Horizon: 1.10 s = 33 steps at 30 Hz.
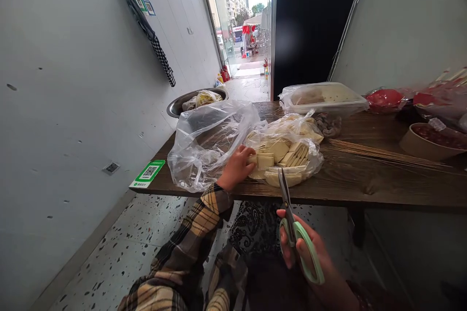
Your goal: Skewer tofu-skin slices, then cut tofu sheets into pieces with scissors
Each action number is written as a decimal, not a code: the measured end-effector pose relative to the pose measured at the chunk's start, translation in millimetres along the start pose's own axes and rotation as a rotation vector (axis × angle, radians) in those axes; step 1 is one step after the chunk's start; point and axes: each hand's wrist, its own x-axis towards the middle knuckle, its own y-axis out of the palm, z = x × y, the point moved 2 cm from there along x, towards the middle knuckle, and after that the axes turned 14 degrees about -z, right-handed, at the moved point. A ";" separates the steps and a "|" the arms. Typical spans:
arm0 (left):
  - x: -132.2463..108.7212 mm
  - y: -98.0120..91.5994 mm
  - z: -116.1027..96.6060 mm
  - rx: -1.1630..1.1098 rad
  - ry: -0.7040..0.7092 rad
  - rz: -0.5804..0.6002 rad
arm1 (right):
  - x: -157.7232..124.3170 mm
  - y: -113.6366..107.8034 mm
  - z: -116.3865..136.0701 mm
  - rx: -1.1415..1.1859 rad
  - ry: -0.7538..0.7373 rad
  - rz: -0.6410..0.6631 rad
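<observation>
In my right hand is a pair of scissors with pale green handles. My fingers are through the handle loops, and the blades point up, nearly together, in front of the table edge. My left hand reaches over that edge, with thumb and fingers closed on a pale yellow tofu sheet at the near left of a pile. The stacked, square-cut tofu sheets lie in an opened clear plastic bag. Left of my hand spreads a large crumpled clear bag.
The dark wooden table bears thin bamboo skewers, a bagged white tray and a paper bowl of dark red food. A metal basin stands at the far left, a green QR card at the near left corner.
</observation>
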 end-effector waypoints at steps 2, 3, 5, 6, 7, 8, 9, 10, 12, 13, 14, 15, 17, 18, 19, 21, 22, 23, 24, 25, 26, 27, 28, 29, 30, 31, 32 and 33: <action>0.5 0.3 -1.2 -0.010 0.009 0.016 | 0.3 -1.5 -2.6 0.005 0.001 0.015; 0.9 0.7 -1.5 -0.016 0.010 0.025 | 0.3 -2.4 -3.7 0.006 0.002 0.015; 1.9 1.7 -1.8 -0.031 0.014 0.043 | 0.3 -3.7 -5.0 0.007 0.002 0.015; 2.2 2.1 -1.7 -0.041 0.018 0.051 | 0.2 -4.1 -5.1 0.008 0.004 0.014; 2.3 2.6 -1.4 -0.054 0.023 0.060 | 0.1 -4.3 -5.0 0.009 0.007 0.012; 2.1 3.1 -0.9 -0.067 0.027 0.067 | -0.1 -4.3 -4.7 0.009 0.009 0.012; 1.6 3.6 -0.2 -0.074 0.027 0.071 | -0.3 -4.1 -4.2 0.008 0.012 0.015; 0.9 4.0 0.7 -0.073 0.021 0.064 | -0.5 -3.8 -3.6 0.005 0.015 0.018; -1.1 4.6 2.6 -0.041 0.005 0.018 | -0.7 -3.1 -2.4 -0.001 0.016 0.020; -2.2 4.8 3.2 -0.011 0.003 -0.015 | -0.8 -2.7 -1.8 -0.003 0.016 0.018; -3.3 4.9 3.4 0.024 0.009 -0.047 | -0.9 -2.4 -1.4 -0.005 0.018 0.011; -4.3 4.8 3.2 0.063 0.020 -0.071 | -0.9 -2.0 -1.1 -0.007 0.021 0.002; -6.0 4.2 1.2 0.140 0.048 -0.089 | -0.8 -1.3 -0.7 -0.012 0.026 -0.011; -6.6 3.5 -0.3 0.177 0.056 -0.090 | -0.6 -1.0 -0.6 -0.016 0.027 -0.016; -7.0 2.4 -2.0 0.211 0.057 -0.091 | -0.3 -0.6 -0.5 -0.018 0.027 -0.018; -8.0 0.0 -6.2 0.266 0.051 -0.097 | 1.0 0.1 -0.4 -0.024 0.022 -0.018; -8.8 -1.0 -8.3 0.287 0.047 -0.102 | 2.0 0.4 -0.4 -0.032 0.021 -0.024; -9.7 -1.5 -10.1 0.303 0.044 -0.106 | 3.3 0.6 -0.3 -0.047 0.020 -0.034; -10.8 -1.5 -11.5 0.311 0.043 -0.108 | 4.6 0.9 -0.2 -0.065 0.019 -0.045; -12.0 -0.8 -12.3 0.304 0.042 -0.103 | 6.1 1.4 0.2 -0.084 0.016 -0.054; -13.3 0.5 -12.4 0.281 0.040 -0.089 | 7.5 2.1 0.8 -0.104 0.010 -0.061; -14.5 2.0 -11.8 0.239 0.035 -0.067 | 8.9 3.3 1.8 -0.127 0.002 -0.060; -15.5 3.4 -10.6 0.176 0.022 -0.044 | 10.3 4.9 3.0 -0.153 -0.005 -0.055; -16.1 4.2 -8.8 0.095 0.000 -0.023 | 11.6 6.9 4.5 -0.181 -0.010 -0.045; -16.4 4.0 -6.6 0.002 -0.034 -0.012 | 12.9 9.4 6.2 -0.210 -0.010 -0.033; -16.1 2.5 -3.8 -0.097 -0.083 -0.013 | 14.5 12.1 8.0 -0.236 -0.009 -0.018; -15.6 -0.2 -0.4 -0.202 -0.149 -0.024 | 16.3 15.1 10.0 -0.258 -0.007 -0.002; -14.8 -4.1 3.4 -0.315 -0.229 -0.042 | 18.6 18.2 12.0 -0.277 -0.008 0.017</action>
